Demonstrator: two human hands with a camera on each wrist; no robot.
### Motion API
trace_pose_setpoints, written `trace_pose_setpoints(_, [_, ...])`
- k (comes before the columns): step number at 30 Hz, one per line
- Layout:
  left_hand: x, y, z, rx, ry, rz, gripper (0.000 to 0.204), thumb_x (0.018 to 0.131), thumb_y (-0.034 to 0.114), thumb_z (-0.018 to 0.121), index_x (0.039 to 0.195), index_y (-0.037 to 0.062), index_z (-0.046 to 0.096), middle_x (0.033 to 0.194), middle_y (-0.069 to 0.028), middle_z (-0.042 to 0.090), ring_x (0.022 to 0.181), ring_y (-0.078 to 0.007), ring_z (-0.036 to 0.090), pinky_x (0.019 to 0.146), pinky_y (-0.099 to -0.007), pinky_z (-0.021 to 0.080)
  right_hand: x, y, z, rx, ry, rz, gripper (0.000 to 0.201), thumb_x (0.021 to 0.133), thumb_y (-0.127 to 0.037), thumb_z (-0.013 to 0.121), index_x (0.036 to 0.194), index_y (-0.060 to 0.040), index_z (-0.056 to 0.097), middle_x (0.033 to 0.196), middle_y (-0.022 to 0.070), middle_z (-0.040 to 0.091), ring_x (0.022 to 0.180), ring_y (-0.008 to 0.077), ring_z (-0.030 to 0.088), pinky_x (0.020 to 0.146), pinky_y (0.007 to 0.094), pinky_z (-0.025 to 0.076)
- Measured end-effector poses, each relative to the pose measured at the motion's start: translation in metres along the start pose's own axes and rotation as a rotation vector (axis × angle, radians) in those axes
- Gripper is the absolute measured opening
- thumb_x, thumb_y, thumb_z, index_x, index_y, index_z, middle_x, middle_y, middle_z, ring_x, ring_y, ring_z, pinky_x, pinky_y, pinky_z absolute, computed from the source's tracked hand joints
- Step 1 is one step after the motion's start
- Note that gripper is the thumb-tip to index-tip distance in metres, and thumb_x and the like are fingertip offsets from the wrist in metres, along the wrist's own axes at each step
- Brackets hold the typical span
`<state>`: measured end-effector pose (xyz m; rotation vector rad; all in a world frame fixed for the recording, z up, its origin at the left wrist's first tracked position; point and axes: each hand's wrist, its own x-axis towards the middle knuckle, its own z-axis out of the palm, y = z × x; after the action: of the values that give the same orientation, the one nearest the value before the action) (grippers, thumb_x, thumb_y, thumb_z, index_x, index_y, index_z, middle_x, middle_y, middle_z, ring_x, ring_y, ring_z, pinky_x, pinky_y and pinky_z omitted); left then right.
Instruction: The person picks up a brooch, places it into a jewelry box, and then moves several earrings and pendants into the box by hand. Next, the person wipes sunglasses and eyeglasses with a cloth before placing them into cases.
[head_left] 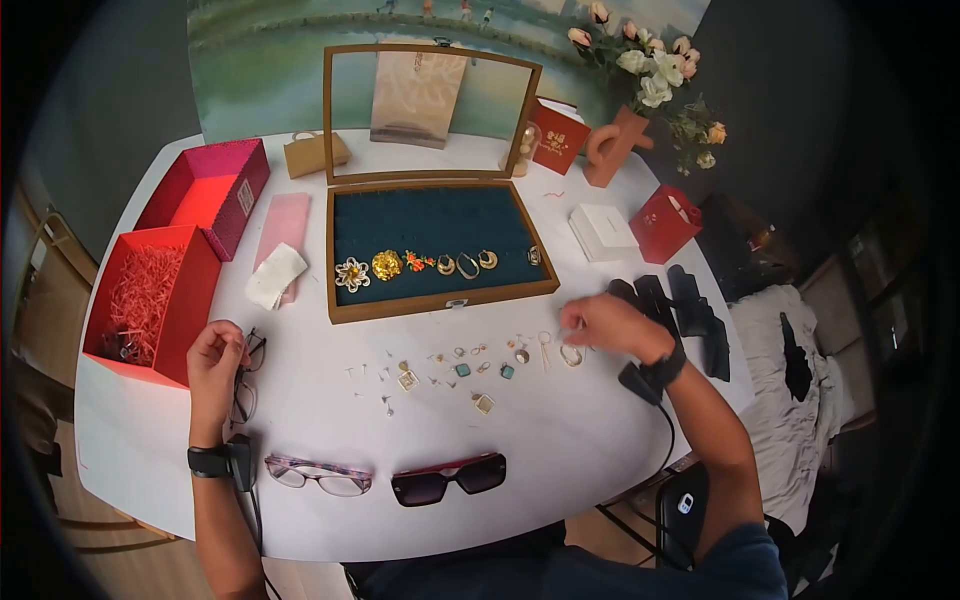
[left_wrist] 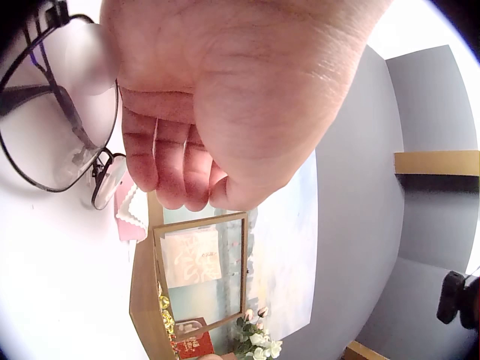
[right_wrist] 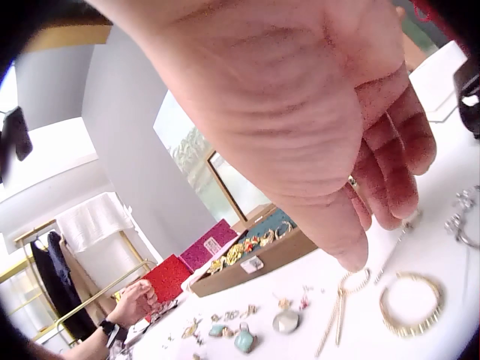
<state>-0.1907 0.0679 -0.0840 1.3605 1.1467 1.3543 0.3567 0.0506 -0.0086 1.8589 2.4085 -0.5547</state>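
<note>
In the head view my left hand (head_left: 215, 360) rests at the table's left, beside thin black-framed eyeglasses (head_left: 245, 380). Its fingers are loosely curled, with nothing seen in them. My right hand (head_left: 612, 328) hovers over the right end of spread-out jewelry, fingers bent downward and thumb apart from them. Close by are a ring-shaped bangle (right_wrist: 411, 304) and a long dangling earring (right_wrist: 341, 311). A glint shows in the gap behind the thumb. An open wooden jewelry case (head_left: 430, 215) holds a row of pieces, including a gold flower (head_left: 386, 265).
Small earrings and pendants (head_left: 484, 403) lie mid-table. Patterned eyeglasses (head_left: 320, 476) and sunglasses (head_left: 448, 480) sit at the front edge. Red boxes (head_left: 205, 280) stand left, one with shredded paper. A white box (head_left: 603, 232), red bag (head_left: 665, 225) and flower vase (head_left: 615, 150) stand right.
</note>
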Motion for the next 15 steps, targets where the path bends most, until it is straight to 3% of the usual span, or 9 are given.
trace_pose_setpoints(8, [-0.001,0.001,0.001,-0.014,0.027,0.005,0.004,0.096,0.003,0.056,0.092,0.0029,0.058,0.08,0.0016,0.054,0.072,-0.0064,0.053,0.065,-0.0215,0.044,-0.043,-0.008,0.035,-0.016,0.085,0.002,0.011,0.082,-0.016,0.069,0.085,-0.0074,0.064,0.092,0.0119,0.059,0.086,0.0315,0.062,0.076,0.0404,0.05])
trace_pose_setpoints(11, [0.0,-0.002,-0.001,-0.016,0.022,0.002,0.004,0.095,0.001,0.056,0.093,0.0029,0.059,0.08,0.0014,0.055,0.072,-0.0067,0.054,0.065,-0.0215,0.045,-0.044,-0.018,0.024,0.003,0.074,0.012,0.009,0.083,-0.014,0.069,0.088,-0.0072,0.066,0.094,0.0116,0.06,0.086,0.031,0.062,0.077,0.0394,0.05])
trace_pose_setpoints(15, [-0.002,0.004,0.004,-0.034,0.043,0.004,0.005,0.094,0.0,0.055,0.093,0.0027,0.059,0.08,0.0012,0.055,0.071,-0.007,0.054,0.065,-0.0218,0.045,-0.025,-0.035,-0.002,0.142,0.195,-0.043,0.008,0.085,-0.012,0.069,0.09,-0.006,0.069,0.096,0.0115,0.062,0.087,0.0305,0.063,0.078,0.0383,0.05])
